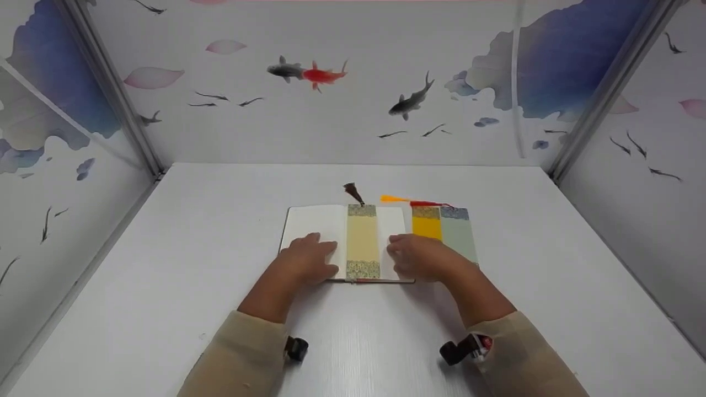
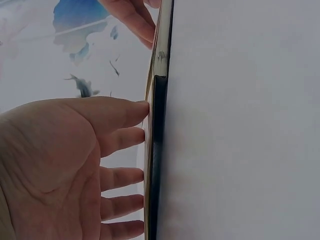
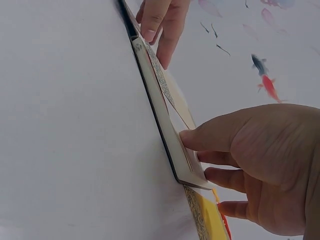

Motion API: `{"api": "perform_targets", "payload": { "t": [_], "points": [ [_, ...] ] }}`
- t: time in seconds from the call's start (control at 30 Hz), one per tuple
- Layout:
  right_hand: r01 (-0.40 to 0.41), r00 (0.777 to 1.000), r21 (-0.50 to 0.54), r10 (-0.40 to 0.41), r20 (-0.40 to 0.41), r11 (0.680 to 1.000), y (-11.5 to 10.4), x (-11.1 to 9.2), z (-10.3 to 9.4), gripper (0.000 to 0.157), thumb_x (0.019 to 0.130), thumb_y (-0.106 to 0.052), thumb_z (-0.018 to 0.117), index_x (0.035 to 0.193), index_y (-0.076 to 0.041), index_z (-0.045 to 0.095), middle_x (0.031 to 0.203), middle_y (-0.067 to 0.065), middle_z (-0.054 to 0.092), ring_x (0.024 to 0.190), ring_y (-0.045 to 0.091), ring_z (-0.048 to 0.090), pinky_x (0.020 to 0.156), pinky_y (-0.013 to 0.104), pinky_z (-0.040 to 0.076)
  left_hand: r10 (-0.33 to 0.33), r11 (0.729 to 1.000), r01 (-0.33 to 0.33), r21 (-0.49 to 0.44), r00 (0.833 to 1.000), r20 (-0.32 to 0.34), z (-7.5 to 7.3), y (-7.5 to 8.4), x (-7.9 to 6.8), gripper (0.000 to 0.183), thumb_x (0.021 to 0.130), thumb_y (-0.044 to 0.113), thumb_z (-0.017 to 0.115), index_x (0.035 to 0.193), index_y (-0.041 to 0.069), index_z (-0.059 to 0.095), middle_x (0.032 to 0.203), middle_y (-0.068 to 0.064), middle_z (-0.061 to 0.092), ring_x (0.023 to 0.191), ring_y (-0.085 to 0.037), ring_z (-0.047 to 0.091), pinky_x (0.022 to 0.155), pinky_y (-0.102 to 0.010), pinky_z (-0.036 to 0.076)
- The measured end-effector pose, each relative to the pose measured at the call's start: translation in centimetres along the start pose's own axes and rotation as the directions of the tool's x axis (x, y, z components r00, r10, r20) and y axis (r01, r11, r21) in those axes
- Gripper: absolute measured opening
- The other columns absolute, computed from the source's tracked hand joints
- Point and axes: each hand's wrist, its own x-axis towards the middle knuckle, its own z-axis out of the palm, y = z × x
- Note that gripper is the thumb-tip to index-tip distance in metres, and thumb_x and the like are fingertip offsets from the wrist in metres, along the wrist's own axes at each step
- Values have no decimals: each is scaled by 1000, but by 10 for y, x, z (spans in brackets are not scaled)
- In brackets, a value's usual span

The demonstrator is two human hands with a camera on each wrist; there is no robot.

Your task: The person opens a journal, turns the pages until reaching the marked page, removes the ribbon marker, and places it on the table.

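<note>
You have an open notebook lying flat on a white table, both hands on its pages. A cream bookmark with patterned ends lies just right of the central fold, its dark tassel hanging past the far edge onto the table. Your left hand is spread, straight fingertips touching the left page. Your right hand rests on the right page, thumb by the near edge, fingers apart; neither hand pinches anything. To the right of the notebook lie a yellow bookmark and a pale green bookmark, side by side, with orange and red tassels at their far ends.

The cream bookmark looks loose, so a page springing up if you ease either hand could tilt it or slide it off line. Closing the covers unevenly could trap or crease its tassel. Your right hand overhangs the yellow bookmark; whether it touches, I cannot tell. A sideways sweep there could scatter that pair.
</note>
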Motion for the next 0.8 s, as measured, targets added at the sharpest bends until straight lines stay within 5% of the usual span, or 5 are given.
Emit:
{"api": "perform_targets", "payload": {
  "t": [0.07,0.17,0.53,0.63,0.8],
  "points": [
    [-16,1000,48,16,0,999,0,0,1,41,107,-29,66,143,-10,68,157,6,62,146,26,59,119,43,51,-3,1000,3,-1,1000,14,0,0,-1,68,104,39,64,166,25,42,177,-16,28,164,-41,29,130,-64,30],
    [-127,990,349,140,-12,928,0,-1,2,47,105,-27,65,150,-13,63,163,5,56,152,28,52,126,48,44,-3,1000,3,-3,1000,23,-1,1,-3,68,103,39,65,166,25,42,178,-15,28,165,-40,27,131,-65,27],
    [-263,928,647,372,-34,716,-4,6,3,40,100,-41,71,135,-20,76,147,1,68,133,27,63,119,51,50,-6,1000,6,2,1000,26,0,5,-4,67,104,37,66,165,22,44,177,-16,29,165,-42,26,132,-61,27],
    [-255,912,641,400,-89,724,-7,13,2,43,100,-47,72,134,-22,75,144,2,68,131,27,64,118,53,50,-7,1000,7,2,1000,30,-2,6,-4,68,104,36,66,166,21,43,177,-17,28,165,-42,26,133,-59,26],
    [-199,924,536,339,-178,821,-20,25,-6,50,99,-54,70,143,-28,70,155,3,59,144,31,54,121,59,42,-10,1000,10,-2,999,33,-4,6,-4,68,104,37,66,165,21,43,177,-17,28,165,-42,26,134,-59,26]
  ]
}}
